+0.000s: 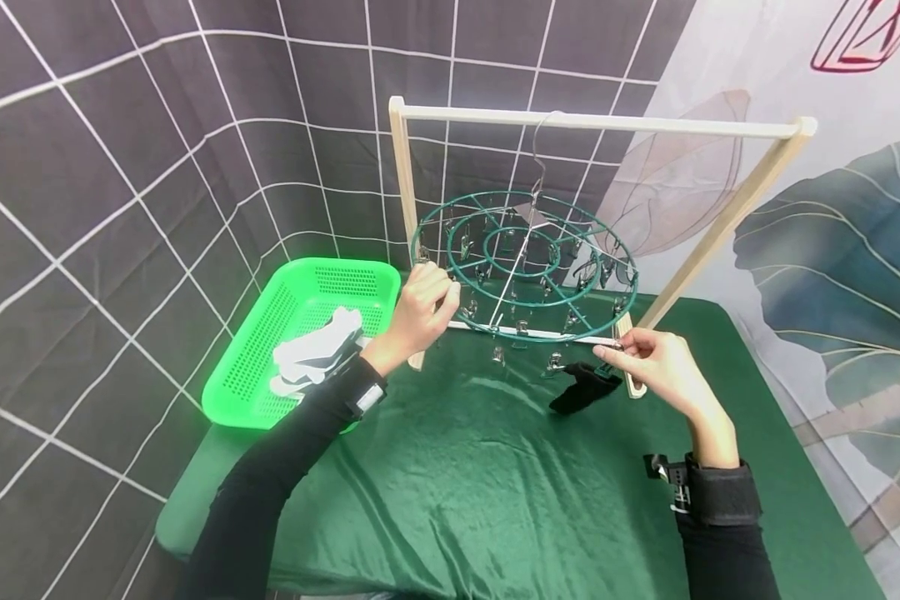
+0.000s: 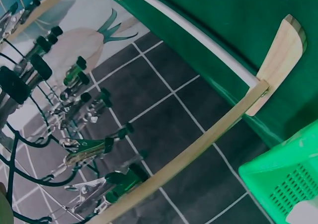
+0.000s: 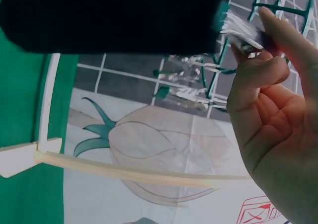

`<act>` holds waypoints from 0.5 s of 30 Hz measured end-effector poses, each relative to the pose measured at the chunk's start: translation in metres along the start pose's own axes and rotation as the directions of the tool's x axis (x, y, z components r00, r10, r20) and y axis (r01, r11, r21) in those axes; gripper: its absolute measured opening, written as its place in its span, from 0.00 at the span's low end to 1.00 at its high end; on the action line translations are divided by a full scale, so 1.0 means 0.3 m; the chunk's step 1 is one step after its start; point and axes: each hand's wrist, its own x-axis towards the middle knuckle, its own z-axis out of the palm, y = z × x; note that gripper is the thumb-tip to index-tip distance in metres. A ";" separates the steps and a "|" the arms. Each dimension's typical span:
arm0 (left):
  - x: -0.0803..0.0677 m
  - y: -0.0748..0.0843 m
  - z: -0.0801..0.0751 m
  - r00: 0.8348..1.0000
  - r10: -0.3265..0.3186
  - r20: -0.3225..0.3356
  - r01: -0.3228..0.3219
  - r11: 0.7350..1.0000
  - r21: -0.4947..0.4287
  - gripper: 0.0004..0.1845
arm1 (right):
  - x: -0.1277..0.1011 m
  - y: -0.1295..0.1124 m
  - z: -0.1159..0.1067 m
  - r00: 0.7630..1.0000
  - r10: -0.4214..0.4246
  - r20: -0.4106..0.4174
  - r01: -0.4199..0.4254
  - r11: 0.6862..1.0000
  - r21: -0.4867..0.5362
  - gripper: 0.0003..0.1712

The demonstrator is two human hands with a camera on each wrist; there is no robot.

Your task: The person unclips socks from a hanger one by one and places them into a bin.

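A round green clip hanger [image 1: 525, 337] hangs by its hook from the wooden rack's top bar. At its left rim, my left hand [image 1: 420, 304] has its fingers curled round the ring. My right hand [image 1: 663, 367] pinches a metal clip [image 3: 243, 33] between thumb and fingertips at the hanger's right front. From that clip hangs a black sock [image 1: 585, 388], large and dark in the right wrist view. Several other clips [image 2: 89, 152] dangle from the rings. The left wrist view shows hardly any of the left hand.
A bright green basket [image 1: 232, 379] with white cloth items [image 1: 318, 346] stands at the left. The wooden rack [image 1: 727, 217] stands on a table with a green cloth [image 1: 450, 492]. Behind hang a dark gridded curtain [image 1: 292, 167] and a printed sheet [image 1: 810, 275].
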 end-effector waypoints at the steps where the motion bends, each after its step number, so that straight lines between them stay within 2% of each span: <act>1: -0.002 -0.006 0.000 1.000 -0.007 -0.011 0.007 1.000 0.011 0.18 | -0.003 -0.007 0.002 1.000 0.008 0.003 -0.008 1.000 0.008 0.18; 10: -0.015 -0.036 -0.008 0.987 -0.088 -0.135 0.103 0.988 0.115 0.18 | -0.009 -0.038 0.081 0.998 -0.035 -0.058 0.039 0.997 0.072 0.32; 13: -0.021 -0.036 -0.008 0.972 -0.148 -0.180 0.169 0.980 0.108 0.17 | -0.014 -0.058 0.110 0.995 -0.052 -0.090 0.062 0.992 0.107 0.33; 15: -0.029 -0.033 -0.005 0.955 -0.209 -0.208 0.232 0.968 0.093 0.16 | -0.015 -0.075 0.129 0.988 -0.085 -0.132 0.101 0.987 0.122 0.33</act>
